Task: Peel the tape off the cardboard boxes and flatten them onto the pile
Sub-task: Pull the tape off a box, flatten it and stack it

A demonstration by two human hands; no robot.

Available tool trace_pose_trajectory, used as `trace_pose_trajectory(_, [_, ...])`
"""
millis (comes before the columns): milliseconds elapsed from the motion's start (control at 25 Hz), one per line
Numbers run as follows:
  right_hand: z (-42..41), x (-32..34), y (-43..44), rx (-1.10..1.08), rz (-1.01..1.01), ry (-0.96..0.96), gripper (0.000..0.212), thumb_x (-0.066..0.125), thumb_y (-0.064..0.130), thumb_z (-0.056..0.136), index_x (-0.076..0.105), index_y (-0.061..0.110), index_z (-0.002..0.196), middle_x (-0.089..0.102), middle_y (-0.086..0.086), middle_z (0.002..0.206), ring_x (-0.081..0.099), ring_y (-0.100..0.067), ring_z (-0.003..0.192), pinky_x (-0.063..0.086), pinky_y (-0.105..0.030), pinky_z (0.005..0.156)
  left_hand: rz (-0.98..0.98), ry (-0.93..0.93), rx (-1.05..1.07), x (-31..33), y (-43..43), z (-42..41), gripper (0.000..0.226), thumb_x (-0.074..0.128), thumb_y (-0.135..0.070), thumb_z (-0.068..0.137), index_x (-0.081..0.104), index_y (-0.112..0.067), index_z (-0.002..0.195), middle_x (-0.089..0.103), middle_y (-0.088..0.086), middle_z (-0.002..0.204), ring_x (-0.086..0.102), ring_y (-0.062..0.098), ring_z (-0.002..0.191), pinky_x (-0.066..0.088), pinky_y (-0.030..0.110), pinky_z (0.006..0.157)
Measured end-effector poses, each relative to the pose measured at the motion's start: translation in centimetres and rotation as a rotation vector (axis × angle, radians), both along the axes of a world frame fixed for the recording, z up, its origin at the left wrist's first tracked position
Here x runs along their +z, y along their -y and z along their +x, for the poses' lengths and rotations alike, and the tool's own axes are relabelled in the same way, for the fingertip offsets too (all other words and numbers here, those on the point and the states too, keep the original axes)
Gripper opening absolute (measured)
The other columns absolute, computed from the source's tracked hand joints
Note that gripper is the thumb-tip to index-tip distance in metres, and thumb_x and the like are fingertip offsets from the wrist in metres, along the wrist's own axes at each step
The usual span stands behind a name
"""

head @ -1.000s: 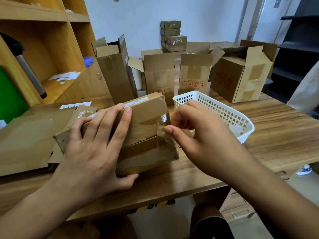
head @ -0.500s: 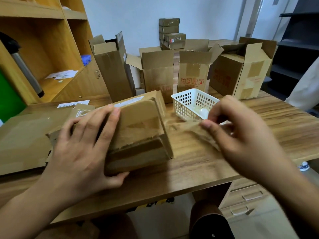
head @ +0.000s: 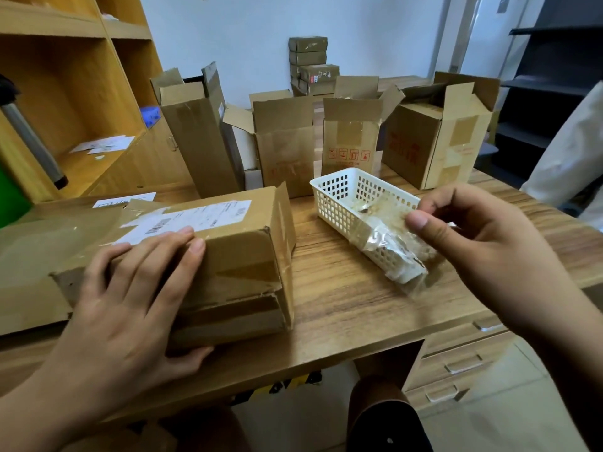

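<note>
Wood-grain bench (head: 342, 308) filled the view, with open wooden shelving (head: 81, 102) rising at its left edge and a pale wall behind. Your left hand (head: 130, 298) lay on one brown cardboard box (head: 241, 256) at the near edge, left of centre. Its four fingers were stretched nearly straight across the top by the white shipping label (head: 195, 220), and the thumb pressed against the near face. The box lay on its side, with a flap standing out at its right end.

Your right hand (head: 489, 256) hovered towards the right edge, thumb and forefinger pinching one crumpled strip of clear tape (head: 388, 236). The strip hung free of the box, over the near end of one white perforated plastic basket (head: 339, 197).

Four open brown cartons stood along the far edge: a tall leaning carton (head: 199, 138), two mid-height cartons (head: 284, 141) (head: 350, 138) and a wider carton (head: 437, 135). Beyond them sat a stack of what looked like four small boxes (head: 310, 65). Flattened cardboard (head: 29, 256) lay at the left edge, touching the held box.
</note>
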State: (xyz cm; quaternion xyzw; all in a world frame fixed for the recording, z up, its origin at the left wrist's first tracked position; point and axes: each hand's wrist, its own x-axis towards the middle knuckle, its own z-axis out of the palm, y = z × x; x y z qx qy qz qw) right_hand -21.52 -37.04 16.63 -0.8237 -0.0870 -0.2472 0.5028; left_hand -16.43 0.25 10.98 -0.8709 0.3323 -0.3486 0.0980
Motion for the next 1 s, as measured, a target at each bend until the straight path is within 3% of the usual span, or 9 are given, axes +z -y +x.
trace_pose_trajectory(200, [0.9, 0.8, 1.4, -0.052, 0.021, 0.044, 0.010, 0.071, 0.034, 0.089, 0.071, 0.024, 0.086, 0.067, -0.009, 0.085, 0.058, -0.036, 0.080, 0.048, -0.042, 0.067, -0.006, 0.017, -0.041, -2.3, 0.9, -0.4, 0.109, 0.067, -0.054, 0.070, 0.024, -0.006, 0.158, 0.026, 0.020, 0.163, 0.024, 0.034, 0.152, 0.029, 0.070, 0.109])
trace_pose_trajectory(360, [2.9, 2.9, 2.4, -0.071, 0.201, 0.107, 0.006, 0.074, 0.028, 0.088, 0.073, 0.023, 0.088, 0.062, -0.023, 0.086, 0.052, -0.024, 0.073, 0.045, -0.026, 0.059, -0.005, 0.021, -0.088, -3.9, 1.1, -0.6, 0.089, 0.059, -0.046, 0.081, 0.029, -0.013, 0.158, 0.032, 0.015, 0.161, 0.031, 0.030, 0.149, 0.033, 0.068, 0.107])
trace_pose_trajectory(480, [4.7, 4.4, 3.1, -0.070, 0.292, 0.140, 0.008, 0.071, 0.017, 0.092, 0.071, 0.023, 0.087, 0.062, -0.015, 0.085, 0.062, -0.024, 0.076, 0.057, -0.038, 0.066, -0.085, -0.010, -0.103, -3.8, 1.3, -0.7, 0.083, 0.056, -0.057, 0.086, 0.036, -0.014, 0.154, 0.040, 0.010, 0.158, 0.039, 0.029, 0.144, 0.033, 0.067, 0.109])
trace_pose_trajectory(560, [6.2, 4.9, 3.5, -0.088, 0.293, 0.153, 0.008, 0.069, 0.014, 0.094, 0.069, 0.021, 0.089, 0.063, -0.021, 0.089, 0.068, -0.029, 0.083, 0.063, -0.046, 0.077, -0.160, -0.041, -0.106, -3.4, 1.6, -0.8, 0.082, 0.055, -0.060, 0.087, 0.040, -0.013, 0.152, 0.046, 0.008, 0.154, 0.043, 0.027, 0.141, 0.035, 0.065, 0.108])
trace_pose_trajectory(680, [8.6, 4.5, 3.9, -0.167, 0.205, 0.116, 0.010, 0.067, 0.014, 0.095, 0.067, 0.021, 0.089, 0.067, -0.024, 0.097, 0.070, -0.036, 0.093, 0.063, -0.046, 0.077, -0.221, -0.068, -0.122, -2.8, 1.8, -0.7, 0.072, 0.051, -0.056, 0.091, 0.046, -0.013, 0.148, 0.054, 0.006, 0.146, 0.053, 0.027, 0.131, 0.038, 0.060, 0.105])
trace_pose_trajectory(840, [11.5, 2.4, 3.7, -0.231, 0.010, -0.097, 0.005, 0.062, 0.012, 0.098, 0.065, 0.010, 0.101, 0.068, -0.004, 0.095, 0.072, -0.022, 0.087, 0.064, -0.035, 0.071, -0.271, -0.111, -0.133, -1.8, 2.1, -0.6, 0.058, 0.049, -0.049, 0.095, 0.059, -0.014, 0.140, 0.058, 0.000, 0.142, 0.061, 0.027, 0.119, 0.040, 0.058, 0.101])
trace_pose_trajectory(1000, [13.8, -1.2, 4.1, -0.237, -0.296, -0.264, 0.009, 0.066, 0.015, 0.096, 0.064, 0.014, 0.104, 0.069, -0.001, 0.095, 0.072, -0.018, 0.080, 0.063, -0.041, 0.072, -0.293, -0.147, -0.149, -0.9, 2.6, -0.8, 0.049, 0.048, -0.045, 0.097, 0.062, -0.019, 0.136, 0.060, -0.006, 0.140, 0.064, 0.024, 0.113, 0.040, 0.051, 0.099])
